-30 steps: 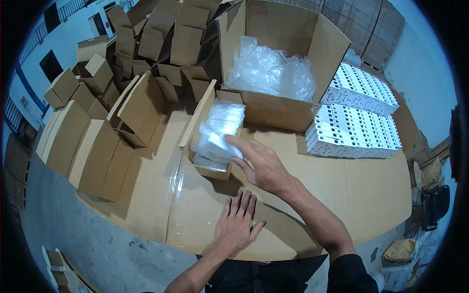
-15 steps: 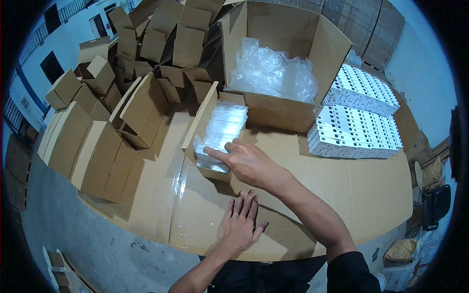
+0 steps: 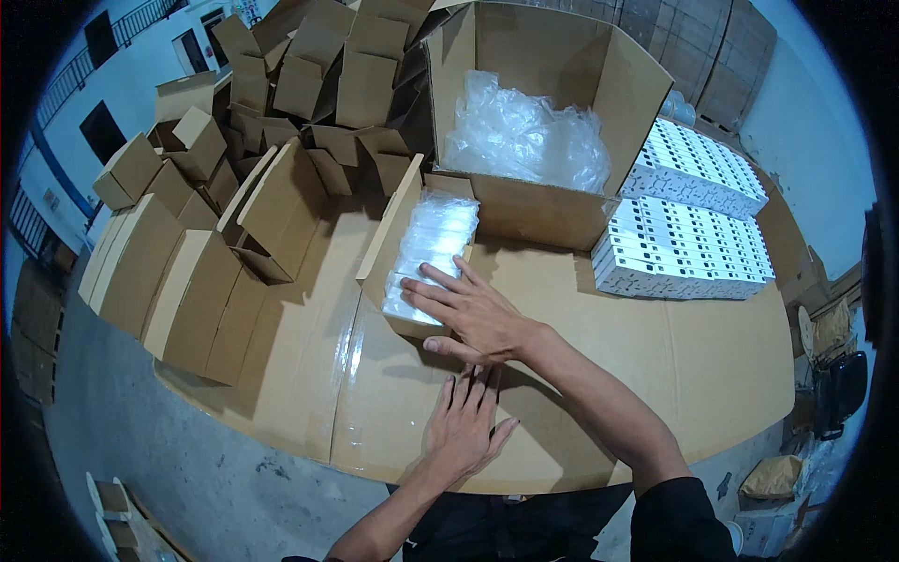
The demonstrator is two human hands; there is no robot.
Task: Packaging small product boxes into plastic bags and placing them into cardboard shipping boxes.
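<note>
Clear plastic film is wrapping a row of silvery-white packets (image 3: 438, 234), which are lying packed one behind another inside a narrow open-topped cardboard carton (image 3: 393, 225) near the middle of the counter (image 3: 716, 375). Over the near end of that row, the right hand (image 3: 478, 318) is reaching palm down, released and with its fingers fanned out; its fingertips are lying over the wrapping, though how firmly they are pressing is impossible to tell. Its thumb is sticking out past the carton's near end. Just below it in the view, the left hand (image 3: 464, 421) is resting flat on the counter, also released, its fingers pointing towards the carton and its fingertips partly disappearing beneath the right hand. Behind the packets, a large open carton (image 3: 534, 211) is standing with crumpled clear plastic bags (image 3: 524, 140) filling its lower part. To the right, slim white boxes with dark square marks are sitting in two tight blocks, a nearer one (image 3: 684, 253) and a farther one (image 3: 698, 173). On the left, brown cartons (image 3: 173, 300) are standing in a row along the counter's edge, while more open-flapped cartons (image 3: 318, 80) are piling up behind them. Glossy tape (image 3: 345, 375) is running along a seam in the counter's cardboard covering.
</note>
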